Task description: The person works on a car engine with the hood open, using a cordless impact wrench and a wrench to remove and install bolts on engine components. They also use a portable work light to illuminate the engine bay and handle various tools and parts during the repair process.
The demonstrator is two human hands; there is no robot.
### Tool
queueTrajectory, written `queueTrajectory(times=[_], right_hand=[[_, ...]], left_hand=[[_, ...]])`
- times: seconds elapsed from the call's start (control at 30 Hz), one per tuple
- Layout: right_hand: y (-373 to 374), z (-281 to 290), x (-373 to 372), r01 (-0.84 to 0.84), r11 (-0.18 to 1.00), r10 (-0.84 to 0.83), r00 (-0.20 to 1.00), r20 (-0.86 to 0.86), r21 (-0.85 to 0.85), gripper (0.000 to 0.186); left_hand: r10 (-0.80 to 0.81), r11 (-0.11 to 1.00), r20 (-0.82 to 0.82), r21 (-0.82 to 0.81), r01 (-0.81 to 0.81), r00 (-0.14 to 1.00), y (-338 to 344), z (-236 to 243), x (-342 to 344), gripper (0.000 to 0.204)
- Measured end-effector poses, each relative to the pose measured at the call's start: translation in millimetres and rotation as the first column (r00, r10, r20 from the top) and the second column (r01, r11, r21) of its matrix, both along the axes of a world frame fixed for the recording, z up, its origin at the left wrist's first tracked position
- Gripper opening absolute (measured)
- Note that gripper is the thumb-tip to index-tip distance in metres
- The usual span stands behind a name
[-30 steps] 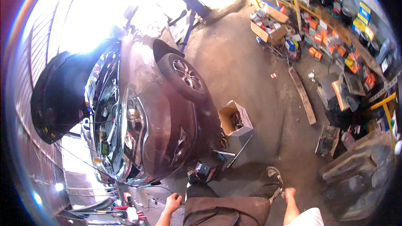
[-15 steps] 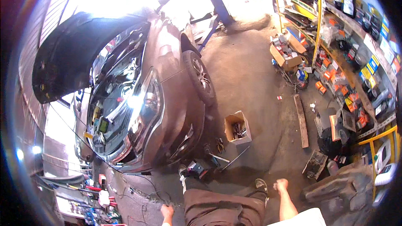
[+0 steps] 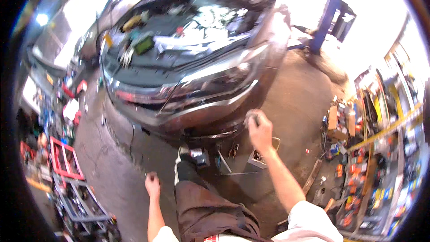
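A dark car (image 3: 251,107) stands in front of me with its hood raised and its engine bay showing. My right hand (image 3: 260,131) is held out near the right end of the front bumper, its fingers curled. Something small may be between those fingers, too blurred to name. Lower down at the left, my left hand (image 3: 152,183) hangs over the floor with its fingers closed; what they hold, if anything, is hidden. A green object (image 3: 144,45) and white gloves or rags (image 3: 127,56) lie at the front of the engine bay.
On the floor before the bumper are a small carton (image 3: 257,159) partly behind my right arm, pliers (image 3: 233,151), a metal bar (image 3: 225,162) and a thin rod (image 3: 239,173). Loaded shelves (image 3: 394,188) line the right. A red frame (image 3: 67,159) stands left; a blue post (image 3: 329,18) rises behind.
My view has turned left and come closer to the car's front. My right hand has risen and reached forward towards the bumper; my left arm is stretched further out.
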State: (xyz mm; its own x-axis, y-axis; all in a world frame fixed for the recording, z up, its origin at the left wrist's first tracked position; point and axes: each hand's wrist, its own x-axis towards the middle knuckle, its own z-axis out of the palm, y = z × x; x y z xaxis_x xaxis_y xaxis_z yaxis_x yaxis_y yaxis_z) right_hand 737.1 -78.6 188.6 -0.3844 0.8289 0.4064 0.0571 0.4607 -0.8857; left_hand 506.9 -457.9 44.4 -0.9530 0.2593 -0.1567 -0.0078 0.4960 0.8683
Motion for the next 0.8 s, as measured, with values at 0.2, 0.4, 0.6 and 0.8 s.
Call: queueTrajectory(times=[0.2,0.4,0.6,0.8], right_hand=[[65.3,80.0,-172.4,0.011,0.882,-0.068,0.992,0.104,0.471,0.009],[155.1,99.3,-272.6,0.036,0.940,-0.188,0.884,0.428,0.339,0.015],[181.2,75.5,-289.5,0.181,0.904,-0.350,0.833,0.428,0.388,0.012],[174.7,77.8,-304.3,0.109,0.861,-0.396,0.756,0.521,0.497,0.011]], left_hand=[[-0.046,0.964,-0.216,0.246,0.101,0.975,77.0,100.2,-101.6,0.014],[-0.375,0.794,-0.626,0.163,0.585,0.684,203.9,231.4,-225.7,0.011],[-0.584,0.630,-0.449,0.275,0.727,0.676,295.2,300.4,-303.0,0.011],[-0.766,0.542,-0.310,0.160,0.825,0.564,356.3,318.7,-314.1,0.011]])
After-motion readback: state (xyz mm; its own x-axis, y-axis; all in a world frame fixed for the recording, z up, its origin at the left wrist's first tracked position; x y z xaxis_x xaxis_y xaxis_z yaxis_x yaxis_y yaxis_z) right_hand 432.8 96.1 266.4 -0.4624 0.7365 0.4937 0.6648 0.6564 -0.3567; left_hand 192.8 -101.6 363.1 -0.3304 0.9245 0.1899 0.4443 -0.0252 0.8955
